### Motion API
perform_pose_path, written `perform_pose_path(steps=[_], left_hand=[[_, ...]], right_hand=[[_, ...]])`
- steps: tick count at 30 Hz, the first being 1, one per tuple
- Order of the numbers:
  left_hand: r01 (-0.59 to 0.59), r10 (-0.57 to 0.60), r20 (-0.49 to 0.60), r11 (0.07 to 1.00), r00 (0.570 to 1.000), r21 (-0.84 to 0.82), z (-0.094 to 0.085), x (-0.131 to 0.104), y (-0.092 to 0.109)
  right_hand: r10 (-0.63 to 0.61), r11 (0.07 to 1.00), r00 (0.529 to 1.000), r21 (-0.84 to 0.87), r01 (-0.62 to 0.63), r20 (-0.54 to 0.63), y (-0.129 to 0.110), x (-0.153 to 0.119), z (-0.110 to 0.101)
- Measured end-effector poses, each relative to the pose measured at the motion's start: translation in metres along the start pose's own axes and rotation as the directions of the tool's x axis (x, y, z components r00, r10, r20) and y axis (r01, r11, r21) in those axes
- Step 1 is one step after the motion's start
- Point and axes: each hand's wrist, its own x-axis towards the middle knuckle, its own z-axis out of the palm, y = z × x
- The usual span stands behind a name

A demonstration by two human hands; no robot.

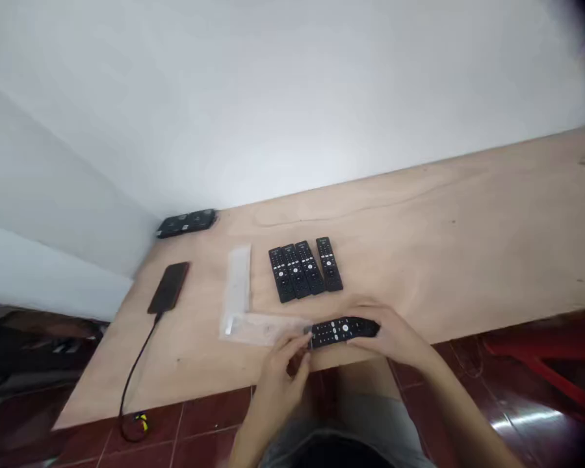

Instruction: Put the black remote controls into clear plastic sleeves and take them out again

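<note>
A black remote control (338, 330) lies sideways just above the table's front edge, between my two hands. My right hand (383, 328) is wrapped around its right end. At its left end, my left hand (285, 367) pinches the opening of a clear plastic sleeve (260, 328), and the remote's tip is at that opening. How far the tip is inside, I cannot tell. A second clear sleeve (238, 279) lies upright in view beyond the first. Farther back, several black remotes (296, 272) lie side by side, with one more remote (329, 263) slightly apart on their right.
A phone (169, 287) with a black cable (139, 364) hanging over the front edge lies on the left of the wooden table (443, 247). Black boxes (186, 223) stand at the back left corner against the white wall. A red stool (550, 364) is at the right.
</note>
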Motion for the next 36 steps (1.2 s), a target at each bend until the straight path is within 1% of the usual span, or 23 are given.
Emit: perform_pose_path(steps=[4, 8, 11, 15, 19, 23, 25, 27, 30, 33, 36], left_hand=[[-0.107, 0.113, -0.049, 0.989, 0.992, 0.107, -0.009, 0.003, -0.013], [-0.157, 0.188, -0.116, 0.959, 0.975, 0.234, -0.015, 0.011, -0.017], [-0.212, 0.248, -0.098, 0.936, 0.964, 0.281, -0.018, 0.017, -0.017], [-0.281, 0.305, -0.068, 0.928, 0.950, 0.246, -0.016, 0.023, -0.016], [-0.296, 0.312, -0.047, 0.931, 0.949, 0.212, -0.010, 0.025, -0.016], [-0.301, 0.309, -0.010, 0.934, 0.951, 0.194, -0.001, 0.028, -0.013], [-0.285, 0.290, -0.001, 0.939, 0.957, 0.191, 0.000, 0.031, -0.011], [-0.254, 0.255, 0.015, 0.949, 0.967, 0.188, -0.003, 0.032, -0.010], [-0.208, 0.202, 0.046, 0.960, 0.978, 0.185, -0.014, 0.030, -0.008], [-0.176, 0.171, 0.044, 0.964, 0.984, 0.201, -0.026, 0.023, -0.009], [-0.168, 0.166, 0.027, 0.959, 0.986, 0.227, -0.030, 0.018, -0.013]], right_hand=[[0.016, 1.000, 1.000, 0.003, -0.016, -0.005, 0.000, -0.001, 0.001], [0.006, 1.000, 1.000, 0.020, -0.005, -0.030, 0.003, -0.001, 0.004], [-0.010, 1.000, 1.000, 0.010, 0.011, -0.019, 0.003, -0.001, 0.007], [-0.011, 1.000, 1.000, -0.020, 0.011, 0.001, -0.003, 0.002, 0.011], [-0.007, 1.000, 1.000, -0.028, 0.008, 0.025, -0.012, 0.007, 0.017], [-0.029, 0.999, 0.997, -0.026, 0.031, 0.077, -0.021, 0.016, 0.027], [-0.042, 0.999, 0.995, -0.030, 0.044, 0.088, -0.025, 0.020, 0.031], [-0.056, 0.998, 0.994, -0.037, 0.059, 0.089, -0.025, 0.021, 0.031], [-0.042, 0.998, 0.999, -0.052, 0.043, 0.022, -0.019, 0.013, 0.024], [0.043, 0.997, 0.995, -0.055, -0.048, -0.093, -0.009, -0.002, 0.014], [0.136, 0.989, 0.972, -0.026, -0.144, -0.189, -0.002, -0.016, 0.011]])
